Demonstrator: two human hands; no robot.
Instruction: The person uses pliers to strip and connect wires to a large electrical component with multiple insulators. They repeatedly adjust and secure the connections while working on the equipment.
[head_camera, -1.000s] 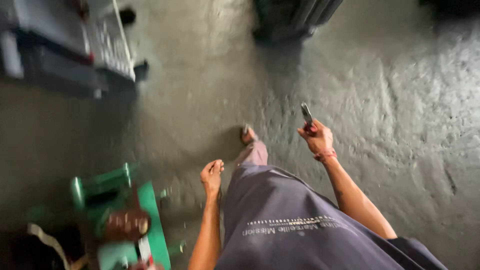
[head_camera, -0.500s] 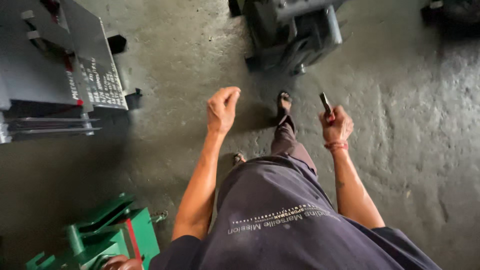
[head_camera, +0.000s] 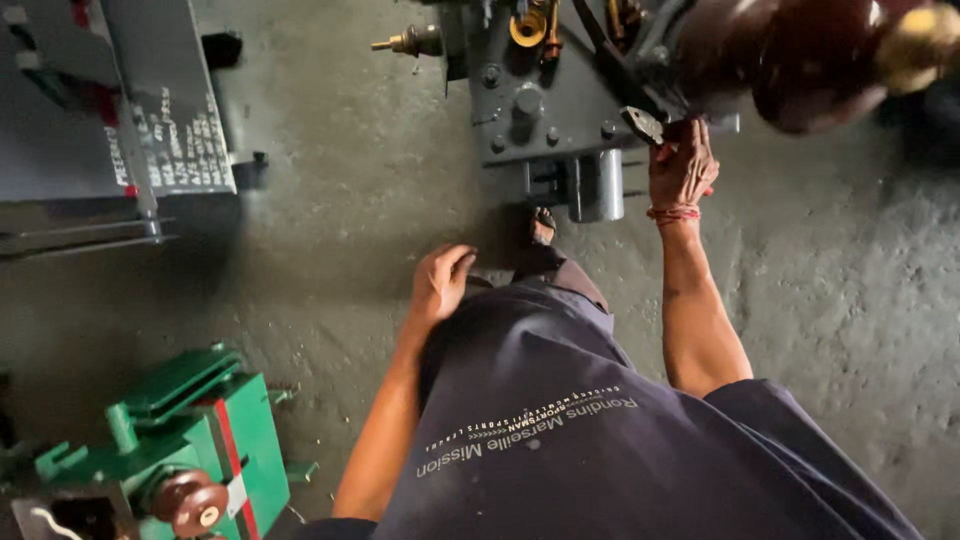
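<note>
1. Setting: rough grey concrete floor (head_camera: 330, 200), stained and pitted; workshop machinery stands around the person, seen from above.
2. Grey machine (head_camera: 560, 90): upper centre, bolted housing with a brass fitting at its top left and a short cylinder hanging below; black cables cross its upper right.
3. Insulator (head_camera: 800, 55): large, glossy, dark brown, upper right, close to the camera and blurred.
4. Right hand (head_camera: 682, 170): arm reaching forward, nearly straight, red thread at the wrist; fingers closed around a small dark tool (head_camera: 642, 124) whose tip meets the machine's right edge.
5. Left hand (head_camera: 440, 282): hanging beside the thigh, fingers loosely curled, holding nothing, well apart from the machine.
6. Foot (head_camera: 542, 228): in an open sandal, just beside the machine's base.
7. Other items: grey cabinet (head_camera: 150, 110) with chalk markings, upper left; green unit (head_camera: 190, 440) with a brown knob, lower left.
8. Risks, as judged: the tool could slip off the fitting, since only one hand steadies it; knuckles could strike the housing; the exposed toes lie under the work if the tool drops; the cables beside the wrist could snag.
</note>
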